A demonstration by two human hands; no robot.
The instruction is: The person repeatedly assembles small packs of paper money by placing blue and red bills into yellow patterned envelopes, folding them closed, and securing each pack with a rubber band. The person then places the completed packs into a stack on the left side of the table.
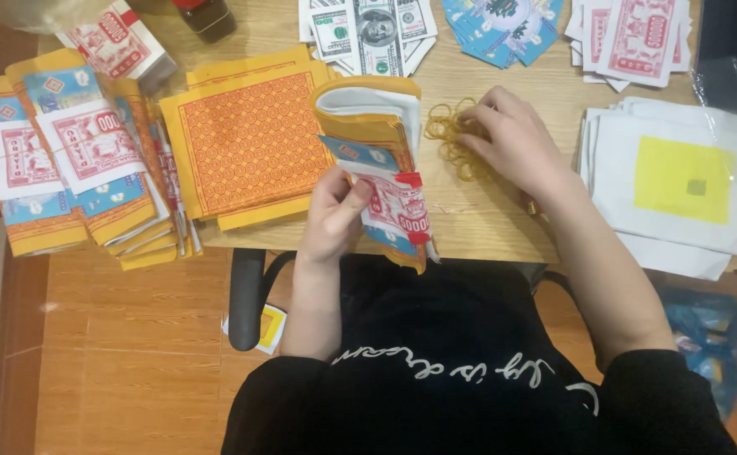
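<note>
Left hand [332,215] clamped round a folded bundle [377,160] of paper sheets at the near table [486,227] edge, thumb pressing the fold shut so nothing springs loose. Right hand [512,139] just right of it, fingers curled down into a pile of rubber bands [451,135], pinching at one; grip unclear. Finished bundles [65,160] stacked far left.

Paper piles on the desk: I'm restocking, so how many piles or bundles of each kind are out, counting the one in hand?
Orange sheet piles: 1
Folded bundles: 2, one in the left hand at, one finished
Grey banknote piles: 1
Blue note piles: 1
Red-and-white note piles: 1
White sheet piles with yellow square: 1
Total: 7
</note>
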